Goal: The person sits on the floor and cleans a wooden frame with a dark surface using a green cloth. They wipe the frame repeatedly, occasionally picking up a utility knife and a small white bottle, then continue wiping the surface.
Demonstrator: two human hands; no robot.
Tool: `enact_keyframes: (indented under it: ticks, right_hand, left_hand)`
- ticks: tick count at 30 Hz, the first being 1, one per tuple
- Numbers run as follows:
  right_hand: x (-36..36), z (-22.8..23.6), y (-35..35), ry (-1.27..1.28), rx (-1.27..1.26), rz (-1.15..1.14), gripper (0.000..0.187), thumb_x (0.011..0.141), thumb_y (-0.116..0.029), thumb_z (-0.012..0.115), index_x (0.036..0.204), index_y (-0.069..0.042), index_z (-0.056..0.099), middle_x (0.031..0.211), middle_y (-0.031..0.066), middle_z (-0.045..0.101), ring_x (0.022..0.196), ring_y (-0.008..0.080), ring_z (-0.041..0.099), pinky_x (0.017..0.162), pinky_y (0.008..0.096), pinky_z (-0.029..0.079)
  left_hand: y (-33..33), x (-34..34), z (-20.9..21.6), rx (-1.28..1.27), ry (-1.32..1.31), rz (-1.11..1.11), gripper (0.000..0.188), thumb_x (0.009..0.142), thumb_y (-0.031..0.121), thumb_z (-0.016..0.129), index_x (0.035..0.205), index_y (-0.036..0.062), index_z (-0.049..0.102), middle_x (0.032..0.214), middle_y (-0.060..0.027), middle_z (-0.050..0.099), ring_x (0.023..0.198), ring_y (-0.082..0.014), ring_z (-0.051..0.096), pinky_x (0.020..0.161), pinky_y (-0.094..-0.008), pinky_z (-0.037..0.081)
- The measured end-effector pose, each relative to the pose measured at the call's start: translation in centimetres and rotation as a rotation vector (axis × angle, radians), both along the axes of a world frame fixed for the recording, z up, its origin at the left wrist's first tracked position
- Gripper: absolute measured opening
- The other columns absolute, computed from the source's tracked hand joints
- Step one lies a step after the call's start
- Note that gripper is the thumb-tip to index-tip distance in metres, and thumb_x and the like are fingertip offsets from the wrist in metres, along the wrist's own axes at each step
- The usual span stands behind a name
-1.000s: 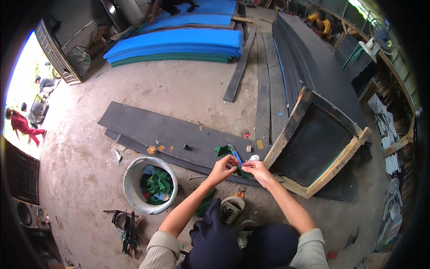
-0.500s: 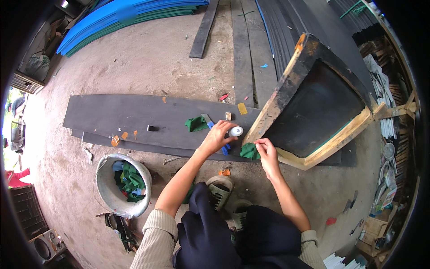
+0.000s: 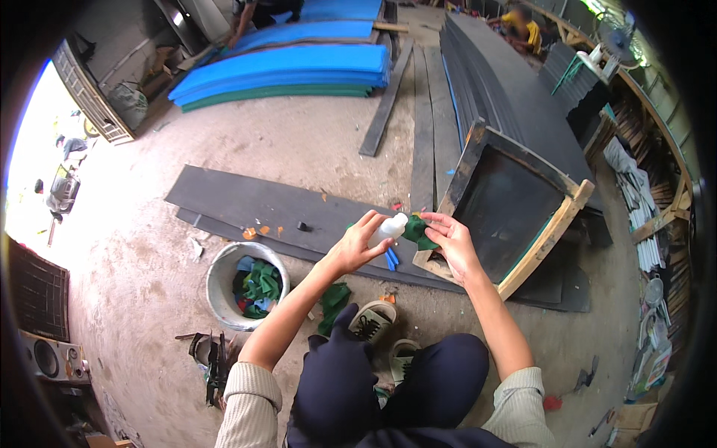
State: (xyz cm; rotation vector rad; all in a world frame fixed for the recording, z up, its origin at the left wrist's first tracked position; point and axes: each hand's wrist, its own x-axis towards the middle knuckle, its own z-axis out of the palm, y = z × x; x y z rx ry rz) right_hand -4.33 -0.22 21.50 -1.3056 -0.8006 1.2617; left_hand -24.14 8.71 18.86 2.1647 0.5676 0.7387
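Observation:
My left hand is closed around a small white plastic bottle, tilted with its top toward the right. In the fingers of my right hand is a crumpled green cloth. The bottle's top is right beside the cloth; whether they touch I cannot tell. Just right of my right hand, a wooden frame with a dark mesh panel leans up over dark flat sheets. Below the bottle lies a blue tool, partly hidden by my left hand.
A whitish bucket of green and blue cloth scraps stands left of my knees. Another green cloth lies by my shoe. Orange scraps and a small black block rest on the sheets. Stacked blue sheets and a person are farther off.
Both hands have risen, with the bottle and the green cloth brought close together. The bottle has tipped to the right. My view has lifted, showing more of the far floor and people.

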Motion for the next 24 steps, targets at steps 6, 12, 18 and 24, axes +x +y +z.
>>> enact_keyframes:
  ticks: [6, 12, 18, 24]
  right_hand:
    - [-1.9, 4.2, -1.6, 0.116, 0.08, -0.015, 0.03, 0.087, -0.001, 0.048, 0.117, 0.0, 0.048, 0.107, 0.0114, 0.058, 0.092, 0.0164, 0.059, 0.079, 0.0286, 0.049]
    - [-3.5, 3.3, -3.9, 0.215, 0.014, -0.083, 0.032, 0.085, 0.001, 0.048, 0.118, -0.002, 0.048, 0.109, 0.011, 0.056, 0.092, 0.0164, 0.056, 0.079, 0.0306, 0.047]
    - [-2.9, 1.5, -4.3, 0.216, -0.021, -0.136, 0.033, 0.084, 0.002, 0.048, 0.117, -0.004, 0.048, 0.106, 0.0099, 0.055, 0.09, 0.0168, 0.055, 0.075, 0.0332, 0.046]
    - [-1.8, -0.1, -2.7, 0.201, -0.057, -0.161, 0.033, 0.082, 0.002, 0.047, 0.114, -0.006, 0.05, 0.097, 0.0075, 0.057, 0.085, 0.0157, 0.056, 0.072, 0.0324, 0.046]
  left_hand:
    - [-3.0, -1.9, 6.8, 0.252, 0.152, 0.095, 0.035, 0.08, 0.026, 0.06, 0.104, 0.0025, 0.052, 0.093, -0.0157, 0.056, 0.084, -0.0352, 0.058, 0.071, -0.0403, 0.046]
    - [-5.0, -2.0, 7.7, 0.599, 0.319, 0.099, 0.036, 0.075, 0.031, 0.065, 0.1, 0.0062, 0.057, 0.085, -0.0108, 0.057, 0.068, -0.0301, 0.061, 0.057, -0.038, 0.05]
    - [-5.3, -0.1, 8.5, 0.827, 0.526, 0.015, 0.034, 0.073, 0.034, 0.066, 0.089, 0.0055, 0.056, 0.081, -0.0096, 0.054, 0.068, -0.0261, 0.061, 0.056, -0.0365, 0.05]
    - [-3.5, 1.7, 7.9, 0.935, 0.61, -0.019, 0.033, 0.072, 0.035, 0.066, 0.085, 0.0058, 0.056, 0.082, -0.0087, 0.054, 0.071, -0.0239, 0.062, 0.056, -0.0359, 0.05]
